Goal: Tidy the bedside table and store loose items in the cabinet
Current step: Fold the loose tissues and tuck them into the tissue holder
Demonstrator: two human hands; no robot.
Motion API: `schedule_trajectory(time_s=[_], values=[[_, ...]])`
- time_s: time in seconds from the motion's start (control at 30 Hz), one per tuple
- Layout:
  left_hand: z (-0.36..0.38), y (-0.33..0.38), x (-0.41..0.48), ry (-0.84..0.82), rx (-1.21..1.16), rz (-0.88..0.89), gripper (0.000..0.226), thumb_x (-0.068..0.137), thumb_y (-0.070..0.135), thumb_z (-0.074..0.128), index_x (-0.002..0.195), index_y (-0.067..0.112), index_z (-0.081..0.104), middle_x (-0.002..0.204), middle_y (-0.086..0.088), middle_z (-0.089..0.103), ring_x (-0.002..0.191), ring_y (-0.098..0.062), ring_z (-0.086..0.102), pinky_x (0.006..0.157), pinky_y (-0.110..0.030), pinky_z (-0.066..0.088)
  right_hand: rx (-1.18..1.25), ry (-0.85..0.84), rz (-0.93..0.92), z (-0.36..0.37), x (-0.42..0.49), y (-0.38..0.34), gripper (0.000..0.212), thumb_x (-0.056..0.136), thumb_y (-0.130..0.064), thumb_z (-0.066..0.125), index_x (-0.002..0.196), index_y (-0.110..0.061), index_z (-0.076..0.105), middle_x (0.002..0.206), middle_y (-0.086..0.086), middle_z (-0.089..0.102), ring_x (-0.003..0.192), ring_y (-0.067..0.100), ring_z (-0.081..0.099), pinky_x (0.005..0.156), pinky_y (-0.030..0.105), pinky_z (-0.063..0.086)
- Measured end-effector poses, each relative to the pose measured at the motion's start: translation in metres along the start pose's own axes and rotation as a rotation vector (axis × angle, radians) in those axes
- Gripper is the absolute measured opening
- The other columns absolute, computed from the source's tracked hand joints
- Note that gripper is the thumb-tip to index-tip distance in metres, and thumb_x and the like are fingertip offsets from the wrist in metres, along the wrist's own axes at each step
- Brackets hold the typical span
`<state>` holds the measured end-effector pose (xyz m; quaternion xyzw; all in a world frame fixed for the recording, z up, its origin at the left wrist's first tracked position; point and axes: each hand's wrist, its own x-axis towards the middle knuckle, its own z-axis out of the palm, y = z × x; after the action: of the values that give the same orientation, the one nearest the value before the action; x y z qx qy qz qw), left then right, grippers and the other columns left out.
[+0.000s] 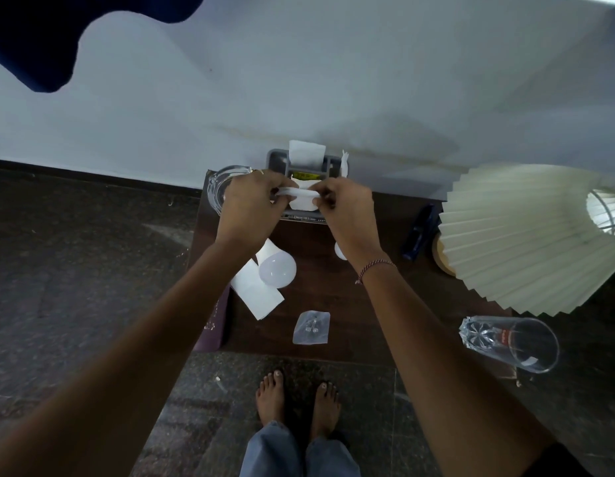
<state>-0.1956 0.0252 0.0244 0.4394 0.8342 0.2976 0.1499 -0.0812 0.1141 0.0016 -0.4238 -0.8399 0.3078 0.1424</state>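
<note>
Both hands on a white tissue (pixel 299 193), back of the table (pixel 351 304).
L hand (pixel 251 201) & R hand (pixel 347 208) each pinch one end w/ curled fingers, just over the grey organiser (pixel 278 160) by the wall. Nearer: bulb (pixel 277 271) on a paper sheet (pixel 256 297), clear bag (pixel 311 327); tumbler (pixel 509 342) far R, under the lamp shade (pixel 526 242).

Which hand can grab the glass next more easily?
The right hand, likely: the glass sits far right on the table, beside that arm, away from the left hand. Both pinch the white paper now.
</note>
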Motion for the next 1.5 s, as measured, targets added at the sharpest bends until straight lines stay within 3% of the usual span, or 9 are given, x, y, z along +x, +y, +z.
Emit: schedule_trajectory(time_s=[0.1,0.23,0.53,0.7,0.83,1.0,1.1,1.2,1.5], values=[[0.002,-0.001,0.0,-0.034,-0.037,-0.015,0.02,0.083,0.019,0.066,0.101,0.016,0.073,0.093,-0.005,0.074,0.084,-0.019,0.067,0.08,-0.024,0.046,-0.017,0.009,-0.018,0.001,-0.002,0.001,0.023,0.082,-0.007,0.065,0.104,-0.01,0.07,0.1,0.007,0.069,0.088,0.014,0.062,0.08,0.013,0.041],[0.003,-0.001,-0.004,-0.042,-0.052,-0.007,0.028,0.082,0.02,0.068,0.111,0.017,0.069,0.102,-0.006,0.073,0.09,-0.017,0.068,0.086,-0.032,0.053,-0.011,0.011,-0.023,0.002,-0.006,0.003,0.027,0.081,-0.008,0.068,0.108,-0.011,0.068,0.108,0.005,0.068,0.099,0.016,0.062,0.087,0.015,0.041],[0.0,-0.013,-0.016,0.007,-0.097,-0.096,0.024,0.085,0.018,0.065,0.109,0.016,0.07,0.104,-0.001,0.073,0.09,-0.014,0.067,0.083,-0.034,0.056,0.05,0.042,-0.017,0.006,-0.016,0.008,0.026,0.083,-0.005,0.065,0.108,-0.011,0.068,0.107,0.006,0.068,0.093,0.015,0.065,0.089,0.021,0.051],[-0.012,-0.018,-0.031,0.108,-0.031,-0.196,0.02,0.088,0.019,0.06,0.104,0.017,0.071,0.097,-0.003,0.074,0.084,-0.014,0.067,0.077,-0.025,0.051,0.112,0.152,0.005,0.0,-0.034,0.001,0.018,0.087,-0.009,0.061,0.104,-0.009,0.067,0.104,0.007,0.066,0.091,0.008,0.061,0.077,-0.001,0.039],[-0.017,-0.031,-0.043,0.045,0.107,-0.316,0.022,0.093,0.014,0.049,0.106,0.011,0.066,0.096,-0.01,0.071,0.089,-0.024,0.064,0.075,-0.031,0.043,0.295,0.184,0.102,0.003,-0.074,-0.012,0.011,0.09,-0.011,0.057,0.097,-0.008,0.064,0.094,0.004,0.066,0.085,0.002,0.057,0.078,0.007,0.047],[-0.013,-0.056,-0.047,-0.152,0.15,-0.456,0.021,0.09,0.012,0.042,0.1,0.019,0.059,0.103,-0.003,0.068,0.098,-0.026,0.061,0.096,-0.049,0.044,0.532,0.079,0.391,0.03,-0.127,-0.033,0.01,0.091,-0.015,0.055,0.096,-0.018,0.064,0.09,-0.002,0.068,0.082,0.01,0.065,0.074,0.028,0.057],[-0.008,-0.063,-0.049,-0.266,0.174,-0.46,0.025,0.09,0.013,0.039,0.101,0.021,0.06,0.11,-0.001,0.067,0.104,-0.024,0.06,0.102,-0.052,0.038,0.553,-0.062,0.495,0.048,-0.145,-0.042,0.017,0.093,-0.014,0.051,0.102,-0.013,0.066,0.099,0.005,0.069,0.092,0.014,0.065,0.079,0.021,0.053],[-0.007,-0.066,-0.051,-0.36,0.297,-0.41,0.032,0.09,0.012,0.039,0.106,0.024,0.063,0.116,-0.002,0.065,0.113,-0.026,0.054,0.103,-0.05,0.03,0.407,-0.231,0.418,0.062,-0.154,-0.048,0.026,0.094,-0.011,0.045,0.111,-0.007,0.065,0.113,0.009,0.065,0.104,0.013,0.06,0.081,0.006,0.041],[0.001,-0.071,-0.052,-0.52,0.572,-0.244,0.036,0.089,0.015,0.041,0.11,0.027,0.067,0.128,0.007,0.059,0.117,-0.021,0.044,0.096,-0.049,0.025,0.018,-0.519,0.307,0.094,-0.162,-0.056,0.033,0.098,-0.013,0.038,0.129,-0.004,0.045,0.154,0.019,0.014,0.137,0.028,0.032,0.113,0.031,0.029]])
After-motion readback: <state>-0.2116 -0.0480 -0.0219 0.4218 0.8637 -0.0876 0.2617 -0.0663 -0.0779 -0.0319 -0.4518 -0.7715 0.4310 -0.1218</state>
